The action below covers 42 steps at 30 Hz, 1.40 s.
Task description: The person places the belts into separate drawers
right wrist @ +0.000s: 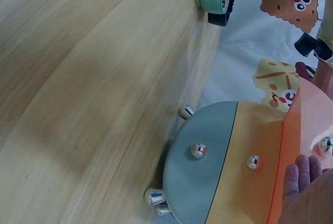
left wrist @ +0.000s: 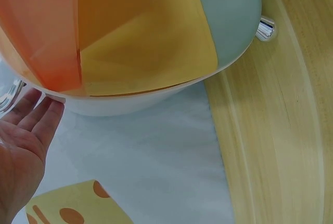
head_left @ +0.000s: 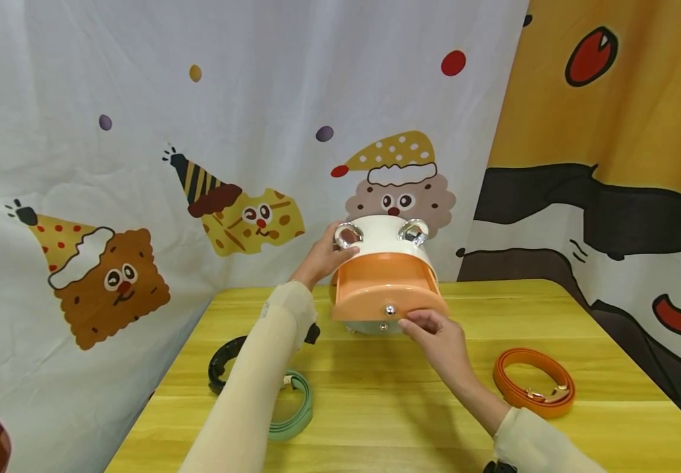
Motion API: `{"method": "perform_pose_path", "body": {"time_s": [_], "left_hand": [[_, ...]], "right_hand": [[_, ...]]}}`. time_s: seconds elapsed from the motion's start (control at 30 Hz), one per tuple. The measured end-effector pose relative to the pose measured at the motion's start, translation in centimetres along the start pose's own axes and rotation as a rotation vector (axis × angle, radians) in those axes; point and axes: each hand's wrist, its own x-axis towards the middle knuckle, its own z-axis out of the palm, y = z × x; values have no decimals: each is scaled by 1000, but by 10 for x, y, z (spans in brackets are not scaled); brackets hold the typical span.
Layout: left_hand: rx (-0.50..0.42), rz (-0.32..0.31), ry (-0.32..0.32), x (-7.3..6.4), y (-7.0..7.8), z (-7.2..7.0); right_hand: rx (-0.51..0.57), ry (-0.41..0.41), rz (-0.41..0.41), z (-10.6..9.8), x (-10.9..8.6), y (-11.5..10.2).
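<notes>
A small rounded drawer cabinet (head_left: 382, 233) with a white shell and silver ring ears stands on the table. Its top orange drawer (head_left: 364, 302) is pulled out; the yellow drawer (right wrist: 250, 138) and blue-green drawer (right wrist: 200, 130), each with a silver knob, sit below. My left hand (head_left: 323, 255) grips the shell's upper left side by a ring, thumb in front; the left wrist view shows its fingers against the shell. My right hand (head_left: 440, 338) touches the orange drawer's lower front edge right of its knob. In the right wrist view its fingers (right wrist: 303, 169) look fairly straight; the thumb is hidden.
A coiled orange belt (head_left: 509, 387) with a gold buckle lies to the right. Left of the cabinet, a coiled green belt (head_left: 299, 420) and a black belt (head_left: 216, 368) are partly hidden by my left arm. A printed curtain (head_left: 258, 98) hangs behind the wooden table (head_left: 370, 407).
</notes>
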Motion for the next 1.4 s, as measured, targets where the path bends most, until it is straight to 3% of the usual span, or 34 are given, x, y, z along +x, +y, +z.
{"method": "perform_pose_path", "body": {"time_s": [0.3,0.57,0.77,1.17,1.4], "left_hand": [[-11,-24,-8,0,0,0],[-22,-28,-7,-1,0,0],[-28,3,-12,-1,0,0],[-26,-7,-9,-2,-1,-1],[-24,-10,-6,-2,-1,0]], "right_hand": [[-64,13,6,-15,-3,3],[-104,-25,23,-36,-9,2],[-161,-46,-16,-57,-10,7],[-270,-184,33,-103,-3,12],[-361,-224,46,-129,-1,27]]}}
